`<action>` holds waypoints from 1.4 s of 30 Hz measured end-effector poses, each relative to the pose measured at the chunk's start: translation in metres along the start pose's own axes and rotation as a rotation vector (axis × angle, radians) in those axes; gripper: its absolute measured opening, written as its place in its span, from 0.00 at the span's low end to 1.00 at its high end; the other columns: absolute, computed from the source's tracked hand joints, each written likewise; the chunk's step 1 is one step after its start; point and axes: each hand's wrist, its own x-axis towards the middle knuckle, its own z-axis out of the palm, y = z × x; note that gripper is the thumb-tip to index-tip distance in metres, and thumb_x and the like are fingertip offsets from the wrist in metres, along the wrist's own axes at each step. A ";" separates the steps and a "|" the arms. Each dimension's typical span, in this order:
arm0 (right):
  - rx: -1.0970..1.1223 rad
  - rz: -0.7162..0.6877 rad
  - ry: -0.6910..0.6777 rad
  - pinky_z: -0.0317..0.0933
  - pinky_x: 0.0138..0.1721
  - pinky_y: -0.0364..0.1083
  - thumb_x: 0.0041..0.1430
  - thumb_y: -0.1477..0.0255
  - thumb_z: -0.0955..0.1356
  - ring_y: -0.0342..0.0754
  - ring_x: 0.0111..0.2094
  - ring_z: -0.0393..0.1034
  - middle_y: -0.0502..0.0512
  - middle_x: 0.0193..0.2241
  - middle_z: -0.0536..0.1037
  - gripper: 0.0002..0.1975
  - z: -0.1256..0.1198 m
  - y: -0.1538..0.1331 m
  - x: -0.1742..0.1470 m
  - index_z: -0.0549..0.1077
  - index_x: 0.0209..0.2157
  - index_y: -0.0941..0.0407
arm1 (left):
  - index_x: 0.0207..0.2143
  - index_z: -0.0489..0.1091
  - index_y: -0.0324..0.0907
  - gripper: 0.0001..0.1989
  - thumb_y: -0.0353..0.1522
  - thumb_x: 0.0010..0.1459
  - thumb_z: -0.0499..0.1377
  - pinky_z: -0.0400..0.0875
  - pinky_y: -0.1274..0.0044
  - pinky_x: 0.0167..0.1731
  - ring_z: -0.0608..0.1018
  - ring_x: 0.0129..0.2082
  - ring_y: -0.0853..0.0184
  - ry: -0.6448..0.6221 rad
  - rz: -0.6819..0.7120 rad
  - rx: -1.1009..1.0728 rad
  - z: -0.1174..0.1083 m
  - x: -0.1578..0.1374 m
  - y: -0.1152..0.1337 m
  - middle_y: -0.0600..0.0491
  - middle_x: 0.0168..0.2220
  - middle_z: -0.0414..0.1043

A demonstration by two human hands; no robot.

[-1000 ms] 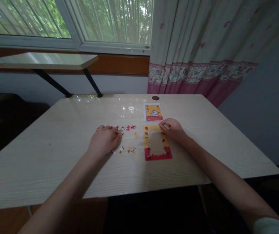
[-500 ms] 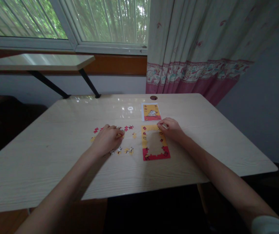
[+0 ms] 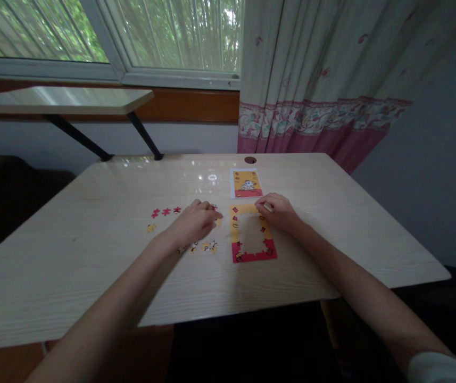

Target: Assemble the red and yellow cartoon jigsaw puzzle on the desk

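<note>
My left hand is over the loose jigsaw pieces, thumb and index finger apart, with nothing visible between them. It hides part of the pieces. Red pieces lie in a row beyond it, a yellow piece is to its left, and yellow-and-white pieces lie on its near side. My right hand is closed, its fingertips pinched at the top right corner of the puzzle frame. This yellow-and-red frame lies flat, its middle bare.
A picture card with a white animal lies beyond the puzzle frame. The wooden desk has a round cable hole at its back edge. A raised shelf on black supports stands at the back left. A curtain hangs behind.
My left hand has moved right across the pieces, towards the puzzle frame, uncovering red pieces on the left. Its thumb and index finger are farther apart. My right hand stays at the frame's corner.
</note>
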 end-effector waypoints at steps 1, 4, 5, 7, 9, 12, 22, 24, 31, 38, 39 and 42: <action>0.002 0.003 0.000 0.61 0.37 0.46 0.57 0.72 0.66 0.47 0.32 0.70 0.54 0.30 0.78 0.05 0.000 0.000 0.000 0.74 0.30 0.56 | 0.45 0.72 0.44 0.16 0.30 0.55 0.54 0.60 0.71 0.42 0.65 0.40 0.59 -0.001 -0.001 -0.010 -0.001 0.002 0.000 0.47 0.39 0.69; 0.005 0.007 -0.005 0.61 0.38 0.47 0.57 0.72 0.66 0.47 0.33 0.70 0.54 0.30 0.78 0.05 0.001 0.001 0.000 0.74 0.30 0.56 | 0.40 0.73 0.40 0.12 0.30 0.54 0.54 0.59 0.70 0.44 0.66 0.41 0.59 -0.007 -0.006 -0.037 -0.003 0.006 0.001 0.46 0.39 0.69; 0.006 0.006 -0.009 0.61 0.38 0.47 0.57 0.72 0.66 0.47 0.33 0.70 0.54 0.30 0.78 0.05 0.001 0.002 0.000 0.74 0.30 0.56 | 0.39 0.72 0.39 0.11 0.30 0.54 0.55 0.59 0.70 0.44 0.66 0.41 0.59 -0.020 -0.007 -0.041 -0.004 0.007 0.001 0.46 0.39 0.69; 0.010 0.001 -0.015 0.61 0.38 0.47 0.57 0.72 0.65 0.48 0.34 0.71 0.55 0.30 0.78 0.06 0.002 0.001 0.000 0.74 0.30 0.56 | 0.37 0.72 0.38 0.09 0.31 0.53 0.56 0.60 0.70 0.43 0.66 0.41 0.59 -0.064 -0.019 -0.042 -0.006 0.009 0.001 0.46 0.38 0.68; 0.017 -0.003 -0.014 0.61 0.38 0.47 0.58 0.72 0.65 0.48 0.34 0.71 0.55 0.30 0.78 0.06 0.002 0.001 0.000 0.74 0.30 0.56 | 0.36 0.71 0.38 0.08 0.31 0.53 0.56 0.60 0.71 0.42 0.65 0.41 0.58 -0.111 -0.027 -0.039 -0.007 0.010 0.001 0.46 0.38 0.67; 0.020 -0.009 -0.005 0.61 0.39 0.47 0.58 0.71 0.65 0.47 0.34 0.71 0.54 0.30 0.78 0.06 0.002 0.000 0.000 0.74 0.30 0.55 | 0.39 0.71 0.39 0.10 0.29 0.52 0.56 0.60 0.71 0.42 0.65 0.41 0.59 -0.134 0.005 -0.032 -0.008 0.011 0.001 0.46 0.39 0.66; 0.040 -0.018 -0.025 0.61 0.38 0.46 0.58 0.72 0.65 0.47 0.33 0.71 0.54 0.30 0.78 0.06 0.000 -0.003 0.001 0.74 0.29 0.56 | 0.35 0.71 0.40 0.08 0.28 0.51 0.57 0.60 0.72 0.42 0.65 0.41 0.59 -0.135 0.022 -0.005 -0.008 0.010 0.002 0.47 0.39 0.67; 0.036 -0.018 -0.027 0.61 0.38 0.46 0.58 0.71 0.65 0.47 0.33 0.71 0.54 0.30 0.78 0.06 0.000 -0.003 0.001 0.74 0.29 0.56 | 0.36 0.71 0.40 0.08 0.30 0.52 0.58 0.60 0.72 0.41 0.65 0.41 0.59 -0.106 0.018 0.012 -0.008 0.009 0.002 0.47 0.39 0.67; 0.046 -0.044 -0.031 0.62 0.38 0.46 0.58 0.71 0.65 0.46 0.33 0.71 0.55 0.30 0.78 0.06 0.001 -0.001 0.000 0.74 0.30 0.56 | 0.36 0.72 0.42 0.08 0.31 0.52 0.58 0.59 0.72 0.40 0.65 0.40 0.59 -0.064 0.014 0.009 -0.010 0.003 0.000 0.48 0.39 0.68; 0.047 -0.090 -0.026 0.62 0.37 0.46 0.59 0.71 0.65 0.47 0.33 0.71 0.55 0.30 0.78 0.07 0.001 -0.001 0.000 0.74 0.30 0.57 | 0.30 0.71 0.41 0.04 0.29 0.50 0.56 0.59 0.72 0.39 0.66 0.38 0.60 -0.116 0.030 0.044 -0.011 0.007 0.001 0.48 0.35 0.69; 0.050 -0.096 -0.023 0.62 0.37 0.46 0.58 0.71 0.65 0.47 0.33 0.71 0.55 0.30 0.78 0.07 0.001 -0.002 0.000 0.74 0.30 0.57 | 0.29 0.71 0.41 0.04 0.29 0.50 0.56 0.59 0.72 0.39 0.66 0.38 0.60 -0.114 0.040 0.036 -0.010 0.007 0.001 0.48 0.35 0.69; 0.061 -0.107 -0.022 0.62 0.37 0.45 0.58 0.72 0.65 0.46 0.32 0.71 0.55 0.29 0.78 0.06 0.001 -0.003 0.000 0.74 0.30 0.56 | 0.28 0.68 0.40 0.04 0.28 0.50 0.54 0.60 0.72 0.38 0.67 0.36 0.61 -0.096 0.033 -0.011 -0.010 0.007 0.004 0.49 0.32 0.70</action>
